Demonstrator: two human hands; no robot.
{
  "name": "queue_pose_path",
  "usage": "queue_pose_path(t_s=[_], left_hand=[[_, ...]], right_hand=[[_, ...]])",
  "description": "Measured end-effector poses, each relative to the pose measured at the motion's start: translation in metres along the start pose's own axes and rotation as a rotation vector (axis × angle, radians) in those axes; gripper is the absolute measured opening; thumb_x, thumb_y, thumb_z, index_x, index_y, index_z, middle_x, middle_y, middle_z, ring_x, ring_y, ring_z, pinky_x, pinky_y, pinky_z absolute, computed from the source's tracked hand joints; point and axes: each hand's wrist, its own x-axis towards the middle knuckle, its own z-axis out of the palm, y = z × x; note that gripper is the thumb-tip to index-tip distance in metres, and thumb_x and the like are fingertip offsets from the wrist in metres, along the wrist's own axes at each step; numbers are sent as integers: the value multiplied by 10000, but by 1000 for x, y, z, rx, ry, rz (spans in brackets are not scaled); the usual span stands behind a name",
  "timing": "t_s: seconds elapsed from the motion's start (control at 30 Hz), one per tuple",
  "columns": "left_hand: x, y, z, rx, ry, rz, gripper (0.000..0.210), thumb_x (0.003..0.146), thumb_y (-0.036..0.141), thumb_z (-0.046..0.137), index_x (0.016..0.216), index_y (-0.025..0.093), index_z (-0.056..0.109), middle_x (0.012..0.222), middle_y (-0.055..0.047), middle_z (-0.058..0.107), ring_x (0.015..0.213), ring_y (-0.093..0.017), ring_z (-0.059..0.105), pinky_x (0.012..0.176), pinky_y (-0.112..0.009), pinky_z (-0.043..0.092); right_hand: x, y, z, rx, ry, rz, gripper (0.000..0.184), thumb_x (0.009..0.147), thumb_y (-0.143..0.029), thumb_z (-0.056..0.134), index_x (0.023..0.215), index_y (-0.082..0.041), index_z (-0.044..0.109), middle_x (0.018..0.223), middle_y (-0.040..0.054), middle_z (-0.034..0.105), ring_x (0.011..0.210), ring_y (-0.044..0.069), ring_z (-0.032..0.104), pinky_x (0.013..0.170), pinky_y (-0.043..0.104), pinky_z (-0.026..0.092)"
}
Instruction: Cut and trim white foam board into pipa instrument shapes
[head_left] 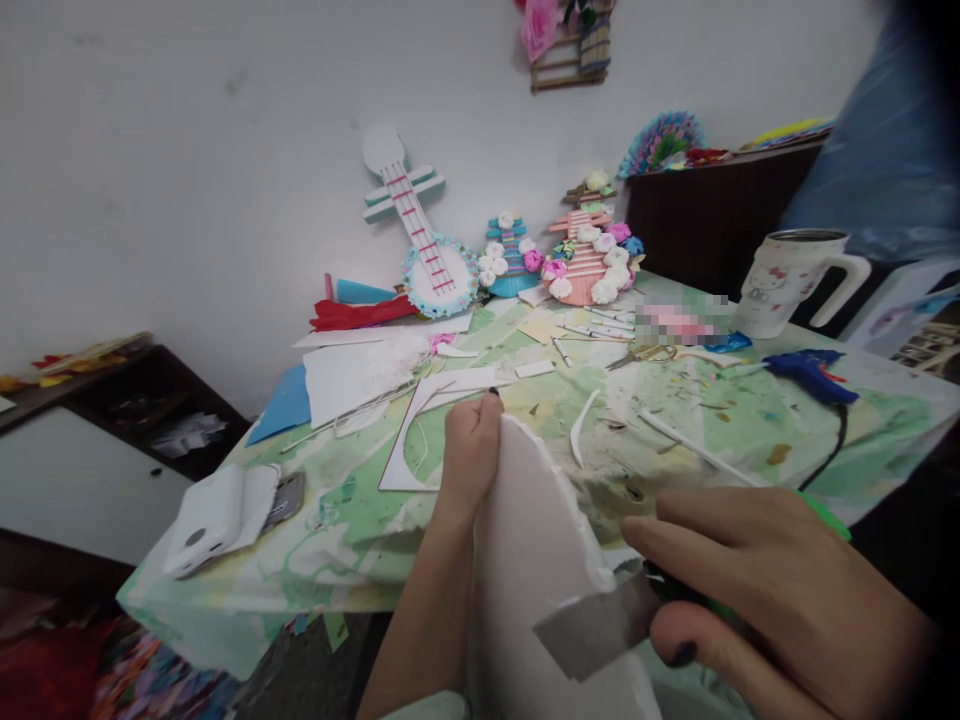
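My left hand grips the far end of a white foam board piece with a curved, rough-cut edge, held up on edge in front of me. In my right hand is a utility knife, its wide blade lying against the board's curved edge at the lower right. Most of the knife's handle is hidden by my fingers; a bit of green shows behind the hand. Beyond the board, a curved white offcut and a white sheet with a round cut-out lie on the table.
The table has a green patterned cloth. A blue glue gun, scissors, several pens and a white mug are at the right. Decorated paper instruments lean on the wall. A white case lies at the left edge.
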Motion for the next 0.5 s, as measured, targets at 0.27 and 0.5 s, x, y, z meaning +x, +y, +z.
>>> queue_pose_path(t_s=[0.27,0.5], left_hand=[[0,1,3,11,-20,17,353,811,315,380,477,209,331,470,51,257,484,-105,281,506,-274,211],[-2,0,4,-89,-77,-28,374,815,313,386,463,207,320,432,60,238,435,-95,247,469,-265,188]], right_hand=[[2,-6,-3,-32,-66,-12,384,940,-494,318,868,-225,583,663,14,565,528,148,495,510,297,302],[0,-6,-2,-65,-24,-30,425,949,-489,276,901,-216,598,743,51,615,541,151,509,514,300,323]])
